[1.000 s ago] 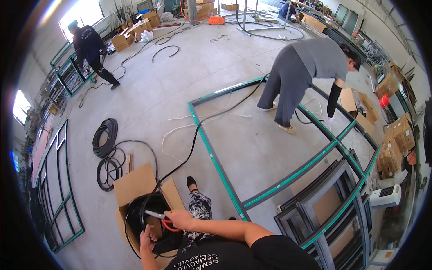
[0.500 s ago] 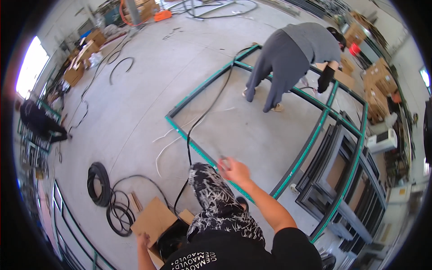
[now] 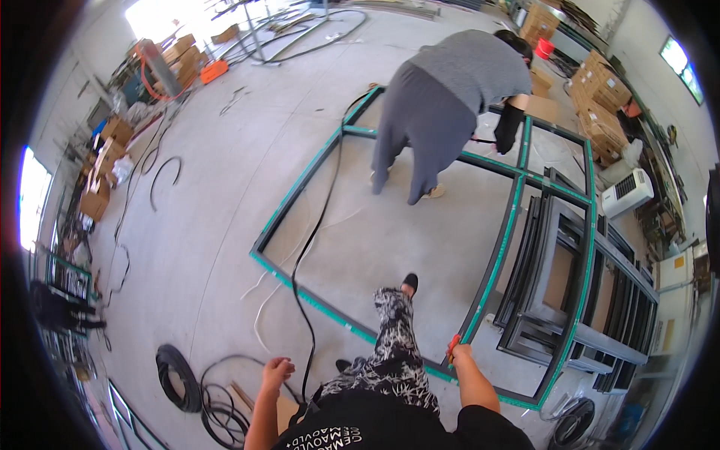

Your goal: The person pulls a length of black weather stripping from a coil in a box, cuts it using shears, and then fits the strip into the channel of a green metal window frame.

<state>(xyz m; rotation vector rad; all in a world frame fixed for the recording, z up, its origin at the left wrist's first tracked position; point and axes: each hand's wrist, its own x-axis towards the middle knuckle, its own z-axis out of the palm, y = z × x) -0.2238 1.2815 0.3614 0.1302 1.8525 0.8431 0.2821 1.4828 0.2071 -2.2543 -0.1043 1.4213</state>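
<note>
Right hand (image 3: 463,354): closed round a red-handled tool (image 3: 453,343), carried low by the thigh. The grip takes in the handle end only, which presumably keeps the working end off the leg (that end is too small and blurred to identify). The hand is near a crossbar of the large green-edged frame (image 3: 322,305); contact between tool and bar cannot be made out.

Left hand (image 3: 278,370): fingers loosely bent, nothing seen in it. It is held out to the side, probably for balance, above a cardboard flap (image 3: 287,412) and apart from the black cord (image 3: 309,322).

Black cord: rises from beside the wearer's waist, crosses over the near member of the frame, then runs inside it toward the far corner. It lies in a slack curve, which suggests length to spare. Two black coils, one tight (image 3: 164,375) and one looser, lie on the floor to the left, seemingly set outside the frame so as not to be underfoot.

Stance: one shoe (image 3: 409,282) inside the frame, the other outside, so the near member passes between the legs. A co-worker (image 3: 469,75) bends over the far part of the frame.
</note>
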